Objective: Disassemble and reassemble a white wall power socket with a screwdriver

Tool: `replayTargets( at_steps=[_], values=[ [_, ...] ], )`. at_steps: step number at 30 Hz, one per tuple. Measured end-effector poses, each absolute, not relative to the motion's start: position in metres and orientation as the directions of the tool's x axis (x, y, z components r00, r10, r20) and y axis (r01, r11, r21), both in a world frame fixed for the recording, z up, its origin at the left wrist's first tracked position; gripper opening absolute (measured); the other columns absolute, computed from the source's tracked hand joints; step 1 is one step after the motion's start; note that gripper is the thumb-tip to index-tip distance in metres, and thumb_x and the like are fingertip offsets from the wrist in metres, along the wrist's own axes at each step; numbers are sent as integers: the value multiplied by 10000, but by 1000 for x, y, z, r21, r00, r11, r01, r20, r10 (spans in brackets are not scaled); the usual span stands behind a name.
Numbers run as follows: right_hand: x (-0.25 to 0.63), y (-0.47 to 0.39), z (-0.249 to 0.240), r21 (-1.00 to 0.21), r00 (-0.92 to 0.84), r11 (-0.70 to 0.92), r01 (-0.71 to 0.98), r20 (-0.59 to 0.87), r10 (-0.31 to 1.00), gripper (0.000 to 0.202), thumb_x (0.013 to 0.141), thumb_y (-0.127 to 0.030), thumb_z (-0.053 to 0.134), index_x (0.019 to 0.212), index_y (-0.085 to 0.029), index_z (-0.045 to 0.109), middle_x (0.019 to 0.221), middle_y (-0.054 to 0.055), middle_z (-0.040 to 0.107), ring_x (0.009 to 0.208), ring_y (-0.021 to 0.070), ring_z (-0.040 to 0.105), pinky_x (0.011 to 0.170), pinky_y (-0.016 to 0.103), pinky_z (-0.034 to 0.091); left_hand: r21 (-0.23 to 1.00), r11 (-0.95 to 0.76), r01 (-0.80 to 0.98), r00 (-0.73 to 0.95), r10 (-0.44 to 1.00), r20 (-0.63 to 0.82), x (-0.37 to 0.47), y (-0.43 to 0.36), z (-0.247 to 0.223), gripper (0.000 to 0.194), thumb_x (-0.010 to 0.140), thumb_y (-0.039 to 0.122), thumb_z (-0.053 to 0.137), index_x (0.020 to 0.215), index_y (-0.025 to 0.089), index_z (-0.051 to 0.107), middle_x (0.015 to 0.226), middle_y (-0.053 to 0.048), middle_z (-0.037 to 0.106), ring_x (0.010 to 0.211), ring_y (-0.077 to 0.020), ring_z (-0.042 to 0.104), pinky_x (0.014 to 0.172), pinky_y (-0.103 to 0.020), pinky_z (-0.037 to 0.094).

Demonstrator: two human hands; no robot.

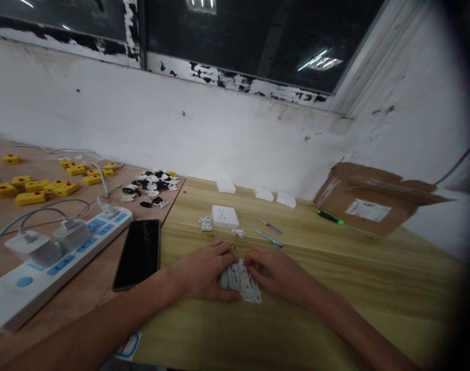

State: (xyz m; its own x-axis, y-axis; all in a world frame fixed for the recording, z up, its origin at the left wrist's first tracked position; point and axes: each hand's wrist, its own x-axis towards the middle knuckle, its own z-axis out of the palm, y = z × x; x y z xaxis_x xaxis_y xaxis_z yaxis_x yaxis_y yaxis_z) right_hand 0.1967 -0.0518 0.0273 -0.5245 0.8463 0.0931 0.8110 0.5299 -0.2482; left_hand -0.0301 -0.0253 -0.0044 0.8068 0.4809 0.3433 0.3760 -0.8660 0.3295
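Pale grey-white plastic panel with a ribbed, slotted face (240, 281): flat on the yellow-green wood-grain tabletop (297, 330), between both hands. Left hand (204, 268) with thumb and forefinger spread apart, clamped around the panel's left side; right hand (279, 270) with thumb and fingertips bunched close together at the far right edge. Cannot tell about anything tiny in that right pinch, too blurry.

Tips, imo: keep the left grip firm but low, so no skating on smooth wood. Work the right fingertips straight down into the slots, no sideways prying, thin plastic probably being snappy. Keep knuckles out of the sightline.

Now the count:
- panel: one
- square white socket box (225, 216): one
- plain white blocks by the wall (225, 186): three
- screwdrivers: three, one slim red-and-blue (272, 228), one teal (271, 239), one black-and-green-handled (330, 217)
- small white plastic part clusters (206, 223): two
- brass-coloured bits (233, 246): a few, too small to count
- black phone (137, 252): one
- white power strip (57, 273): one, with three plugs in
- brown cardboard box (370, 198): one
- yellow blocks with red dots (31, 198): a dozen-ish, overlapping
- black and white plastic pieces (157, 181): heaped, uncountable
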Motion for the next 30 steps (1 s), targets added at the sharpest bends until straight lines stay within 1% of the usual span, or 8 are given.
replayTargets(
  at_steps=[3, 6, 8, 16, 21, 25, 28, 30],
  values=[
    [198, -53, 27, -271, -503, 511, 816, 103, 858, 139, 823, -164, 589, 934, -230, 641, 909, 30, 644, 828, 201, 588, 727, 322, 437, 345, -864, 367, 810, 480, 338, -30, -26, -4, 590, 755, 523, 728, 1214, 181, 586, 1128, -101, 602, 1100, -296, 533, 992, -406, 441],
    [202, -53, 25, -297, -496, 500, 813, 96, 863, 70, 869, -214, 574, 854, -223, 642, 829, 23, 633, 757, 194, 585, 678, 311, 426, 357, -860, 365, 801, 486, 351, -31, -26, -5, 605, 739, 521, 743, 1215, 180, 590, 1130, -103, 601, 1096, -298, 540, 993, -403, 438],
    [206, -52, 23, -323, -517, 523, 789, 112, 849, 130, 904, -225, 537, 820, -224, 636, 804, 19, 627, 735, 187, 583, 662, 303, 422, 362, -859, 362, 797, 486, 359, -30, -25, -5, 619, 733, 527, 746, 1220, 179, 591, 1127, -105, 604, 1087, -299, 545, 1002, -407, 431],
    [214, -52, 33, -361, -553, 567, 740, 153, 819, 205, 967, -250, 470, 899, -232, 662, 892, 38, 652, 864, 203, 602, 762, 321, 447, 406, -834, 373, 791, 515, 332, -29, -26, -5, 657, 712, 526, 758, 1252, 194, 584, 1158, -106, 601, 1107, -308, 548, 1032, -434, 412],
    [205, -33, 29, -577, -413, 481, 660, 257, 874, 176, 925, -299, 550, 858, -203, 680, 829, 33, 672, 797, 194, 603, 721, 305, 455, 467, -815, 344, 752, 537, 383, -30, -29, 3, 616, 721, 492, 767, 1246, 233, 574, 1188, -83, 583, 1134, -289, 524, 1024, -410, 425],
    [189, -6, 16, -757, -320, 414, 505, 282, 905, 235, 901, -378, 568, 881, -174, 684, 825, 45, 685, 781, 205, 619, 704, 310, 477, 546, -738, 397, 546, 668, 505, -27, -23, 7, 419, 829, 340, 689, 1210, 235, 548, 1205, -82, 549, 1147, -249, 517, 1004, -379, 435],
    [176, 6, 10, -818, -274, 401, 411, 309, 911, 276, 871, -428, 591, 850, -167, 681, 805, 46, 684, 752, 205, 621, 682, 305, 482, 589, -663, 461, 395, 748, 533, -26, -12, 0, 349, 841, 290, 669, 1154, 212, 536, 1136, -91, 571, 1093, -252, 543, 952, -391, 458],
    [169, 7, 7, -834, -260, 401, 379, 320, 911, 284, 865, -444, 590, 839, -175, 676, 803, 45, 687, 743, 204, 624, 672, 301, 485, 616, -624, 481, 356, 781, 514, -26, -6, -6, 334, 836, 297, 677, 1127, 214, 538, 1074, -81, 596, 1019, -249, 569, 896, -388, 478]
  ],
)
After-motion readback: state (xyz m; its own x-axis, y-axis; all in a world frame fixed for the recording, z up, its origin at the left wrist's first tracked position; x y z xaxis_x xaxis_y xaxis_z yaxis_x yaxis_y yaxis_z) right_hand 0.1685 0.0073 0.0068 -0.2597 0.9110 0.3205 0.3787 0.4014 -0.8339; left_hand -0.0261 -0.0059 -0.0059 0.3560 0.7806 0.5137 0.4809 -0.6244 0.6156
